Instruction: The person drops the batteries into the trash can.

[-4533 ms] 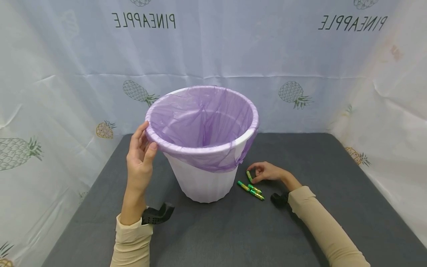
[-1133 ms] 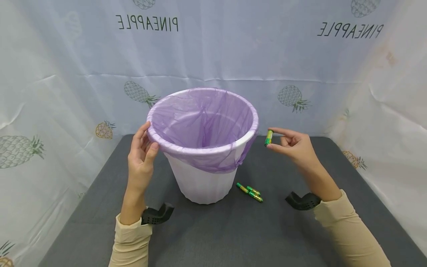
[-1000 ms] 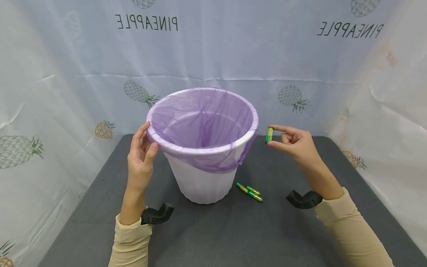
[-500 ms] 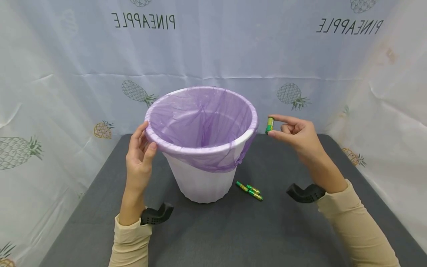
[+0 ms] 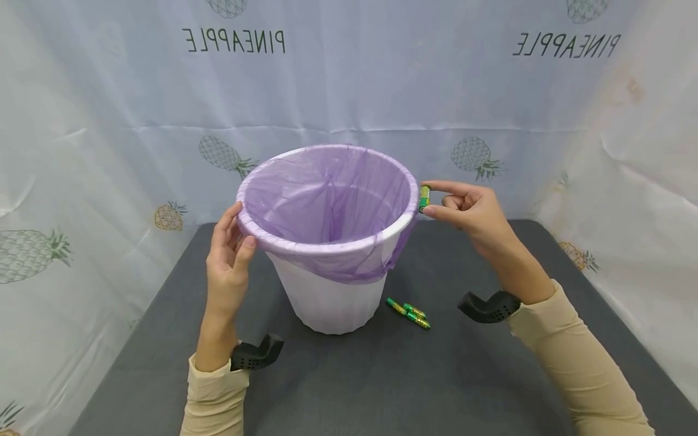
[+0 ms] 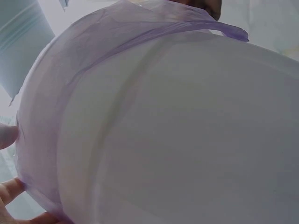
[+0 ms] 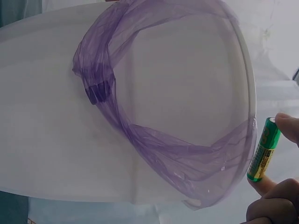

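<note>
- The right hand (image 5: 474,212) pinches one battery (image 5: 425,198) between thumb and index finger, a tip at each end; its other fingers are curled in toward the palm.
- That battery, green and gold, stands nearly upright just outside the right side of the bin's rim. Whether it touches the rim is hard to tell.
- The left hand (image 5: 226,260) rests against the opposite side of the rim, thumb and index finger spread apart, their tips touching the bag-covered edge from outside.
- Between the hands stands the white bin (image 5: 327,297), upright, wide at the mouth and narrower at the base.
- A thin purple bag (image 5: 327,206) lines it and is folded over the rim, leaving a patch of white bare at the right; the right wrist view shows the bag bunched into a dark gather there.
- Three more batteries (image 5: 418,320) lie close together near the foot of the bin, on its right.
- Each wrist carries a black camera mount (image 5: 491,307), next to a rolled beige sleeve (image 5: 578,357).
- Everything stands or lies on a dark grey table (image 5: 349,387).
- Behind hangs a pale curtain (image 5: 338,79) with pineapples and mirrored lettering.
</note>
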Demonstrator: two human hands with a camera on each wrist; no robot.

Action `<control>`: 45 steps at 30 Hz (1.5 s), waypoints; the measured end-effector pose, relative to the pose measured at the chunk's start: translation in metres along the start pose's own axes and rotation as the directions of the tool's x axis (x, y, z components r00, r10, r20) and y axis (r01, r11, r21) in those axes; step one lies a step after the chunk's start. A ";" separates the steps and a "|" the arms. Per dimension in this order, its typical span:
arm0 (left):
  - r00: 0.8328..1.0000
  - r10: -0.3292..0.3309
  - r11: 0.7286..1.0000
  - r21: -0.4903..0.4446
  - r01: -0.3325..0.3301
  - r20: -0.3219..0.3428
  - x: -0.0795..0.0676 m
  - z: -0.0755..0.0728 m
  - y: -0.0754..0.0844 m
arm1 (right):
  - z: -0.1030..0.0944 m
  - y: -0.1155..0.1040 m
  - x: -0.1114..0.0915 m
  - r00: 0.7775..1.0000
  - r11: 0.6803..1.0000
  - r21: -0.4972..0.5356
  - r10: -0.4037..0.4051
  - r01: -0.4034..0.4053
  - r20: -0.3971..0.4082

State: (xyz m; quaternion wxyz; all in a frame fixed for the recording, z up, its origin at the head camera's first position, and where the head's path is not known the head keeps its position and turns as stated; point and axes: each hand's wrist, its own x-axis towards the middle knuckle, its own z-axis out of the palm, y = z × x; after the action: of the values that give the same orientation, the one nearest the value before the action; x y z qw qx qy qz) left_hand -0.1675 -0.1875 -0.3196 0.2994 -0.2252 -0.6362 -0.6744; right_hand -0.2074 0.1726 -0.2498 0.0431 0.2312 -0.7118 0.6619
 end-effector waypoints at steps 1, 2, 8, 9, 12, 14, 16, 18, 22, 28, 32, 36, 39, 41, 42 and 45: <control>1.000 -0.006 1.000 0.001 0.006 -0.002 0.000 0.000 0.000 | 0.001 0.000 0.001 1.000 1.000 0.002 0.002 -0.002 0.002; 1.000 -0.010 1.000 0.000 0.010 -0.004 -0.001 0.000 0.000 | 0.002 0.000 0.001 1.000 1.000 0.003 0.004 -0.004 0.004; 1.000 -0.012 1.000 0.002 0.012 -0.009 -0.002 0.000 -0.002 | 0.009 -0.002 0.007 1.000 0.999 -0.027 0.025 -0.025 0.001; 1.000 -0.013 1.000 0.004 0.013 -0.010 -0.002 -0.001 -0.002 | 0.010 -0.002 0.008 1.000 0.999 -0.030 0.029 -0.029 0.000; 1.000 -0.017 1.000 0.007 0.017 -0.011 -0.002 -0.001 -0.002 | 0.012 -0.002 0.011 0.999 0.999 -0.032 0.032 -0.032 -0.005; 1.000 -0.021 1.000 0.010 0.021 -0.013 -0.002 0.000 -0.001 | 0.014 -0.002 0.012 0.999 0.999 -0.033 0.032 -0.033 -0.013; 1.000 -0.023 1.000 0.012 0.023 -0.015 -0.002 0.000 -0.001 | 0.015 -0.001 0.014 0.999 0.999 -0.030 0.033 -0.033 -0.023; 1.000 -0.024 1.000 0.012 0.024 -0.015 -0.002 0.000 0.000 | 0.016 0.000 0.015 0.999 0.999 -0.027 0.039 -0.040 -0.033; 1.000 -0.024 1.000 0.006 0.025 -0.014 -0.001 0.001 0.000 | 0.017 0.003 0.016 0.997 0.998 0.003 0.064 -0.064 -0.038; 1.000 -0.018 1.000 0.001 0.018 -0.011 0.000 0.001 -0.001 | 0.018 0.005 0.016 0.996 0.996 0.008 0.088 -0.088 -0.033; 1.000 -0.019 1.000 -0.001 0.019 -0.013 0.000 0.001 -0.001 | 0.019 0.005 0.017 0.994 0.994 0.002 0.108 -0.108 -0.020; 1.000 -0.023 1.000 -0.002 0.023 -0.015 0.000 0.001 0.000 | 0.018 0.007 0.016 0.994 0.994 -0.006 0.109 -0.109 -0.007; 0.999 -0.029 1.000 0.003 0.029 -0.020 0.000 0.002 0.001 | 0.018 0.008 0.016 0.995 0.995 -0.016 0.095 -0.095 0.001; 0.999 -0.032 0.999 0.006 0.032 -0.023 0.000 0.002 0.001 | 0.017 0.009 0.015 0.996 0.996 -0.023 0.084 -0.084 0.003; 0.999 -0.032 0.999 0.009 0.032 -0.025 0.000 0.002 0.002 | 0.017 0.010 0.015 0.997 0.996 -0.024 0.081 -0.081 0.002; 0.999 -0.027 1.000 0.014 0.028 -0.026 0.000 0.002 0.002 | 0.016 0.010 0.014 0.997 0.997 -0.018 0.074 -0.074 -0.002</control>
State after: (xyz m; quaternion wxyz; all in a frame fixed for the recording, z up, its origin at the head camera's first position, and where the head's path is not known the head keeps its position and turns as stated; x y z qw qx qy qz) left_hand -0.1668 -0.1855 -0.3180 0.3000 -0.2056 -0.6400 -0.6769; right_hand -0.2199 0.1533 -0.2560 0.0209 0.2039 -0.7257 0.6568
